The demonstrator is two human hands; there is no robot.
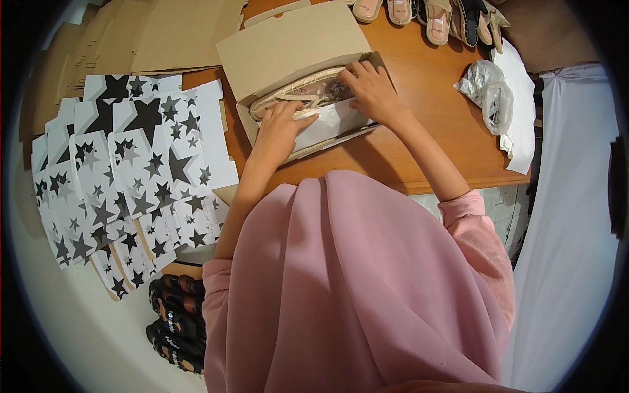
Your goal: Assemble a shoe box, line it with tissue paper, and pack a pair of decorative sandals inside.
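An open cardboard shoe box [288, 46] sits on the wooden table in front of me, its lid tilted back at the far side. Inside lies a pair of espadrille shoes [298, 86] with beige braided soles, beside white wrapping paper [337, 122]. My left hand [280, 129] reaches in at the near left, its fingers curled over a shoe edge and the paper. At the right end of the box, my right hand [372, 90] has its fingers bent over the end of a shoe. Both hands partly cover the shoes.
Star-printed white card sheets [141, 150] overlap at the left, with flat brown cardboard [177, 36] behind. Several slip-on shoes [438, 19] line the far edge. Crumpled clear plastic [488, 92] lies on white paper [517, 124] at right. Black sandals [173, 327] are at lower left.
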